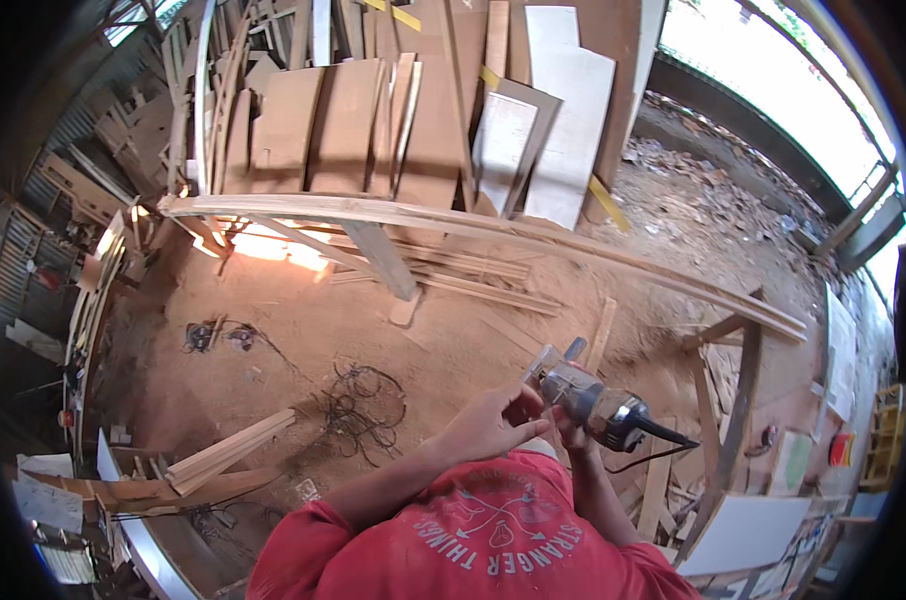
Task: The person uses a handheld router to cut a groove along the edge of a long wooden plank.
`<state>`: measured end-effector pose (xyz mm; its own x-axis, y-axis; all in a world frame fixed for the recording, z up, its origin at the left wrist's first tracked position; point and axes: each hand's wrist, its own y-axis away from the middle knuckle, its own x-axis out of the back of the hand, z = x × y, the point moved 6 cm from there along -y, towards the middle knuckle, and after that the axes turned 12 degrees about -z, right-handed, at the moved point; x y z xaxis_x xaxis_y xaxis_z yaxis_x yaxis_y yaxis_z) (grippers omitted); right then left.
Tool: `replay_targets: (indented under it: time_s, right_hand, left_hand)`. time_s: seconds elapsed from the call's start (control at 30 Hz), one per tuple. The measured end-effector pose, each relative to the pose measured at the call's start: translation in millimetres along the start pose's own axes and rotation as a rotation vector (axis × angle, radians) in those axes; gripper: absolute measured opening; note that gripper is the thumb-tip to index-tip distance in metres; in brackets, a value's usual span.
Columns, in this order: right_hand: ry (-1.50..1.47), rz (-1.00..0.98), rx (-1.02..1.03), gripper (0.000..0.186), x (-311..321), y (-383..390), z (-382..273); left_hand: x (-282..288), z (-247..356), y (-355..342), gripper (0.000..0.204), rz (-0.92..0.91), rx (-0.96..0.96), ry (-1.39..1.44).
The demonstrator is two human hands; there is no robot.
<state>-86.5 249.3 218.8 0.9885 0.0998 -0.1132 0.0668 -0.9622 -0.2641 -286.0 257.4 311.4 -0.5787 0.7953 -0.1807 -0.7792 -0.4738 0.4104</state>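
A handheld trim router (595, 402) with a dark motor body and a clear base lies tilted in front of my chest. Its black cord trails off from the right end. My right hand (573, 434) grips the router from below, its fingers partly hidden by the body. Close beside the base end is my left hand (501, 416), with thumb and bent fingers apart. Whether its fingertips touch the base, I cannot tell. Beyond the router, a long narrow wooden strip (493, 230) runs across a raised wooden support.
Tangled black cable (358, 405) lies on the dusty floor. Two small power tools (218, 337) sit farther left. Wooden strips (231, 452) rest on a bench at lower left. Large panels (343, 125) lean along the back. A post (738, 420) stands at right.
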Motion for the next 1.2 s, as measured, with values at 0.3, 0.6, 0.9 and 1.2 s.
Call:
replay_targets:
  time_s: [0.3,0.6,0.9,1.2]
  right_hand:
    - [-0.401,-0.309,-0.232,0.059,-59.4,-139.6,63.0]
    - [0.225,-0.308,0.056,0.084,-174.2,-204.5,99.5]
    - [-0.472,0.026,-0.063,0.096,-240.5,-247.4,132.4]
    - [0.367,0.276,0.090,0.069,-232.7,-292.8,90.2]
  left_hand:
    - [93.1,82.1,10.2,0.089,0.640,-0.543,-0.770]
    - [225.5,46.5,29.7,0.088,0.648,-0.590,-0.651]
    - [364.8,72.0,98.9,0.079,0.310,-0.702,-0.393]
    - [543.3,15.5,174.1,0.020,0.693,-0.503,-0.277]
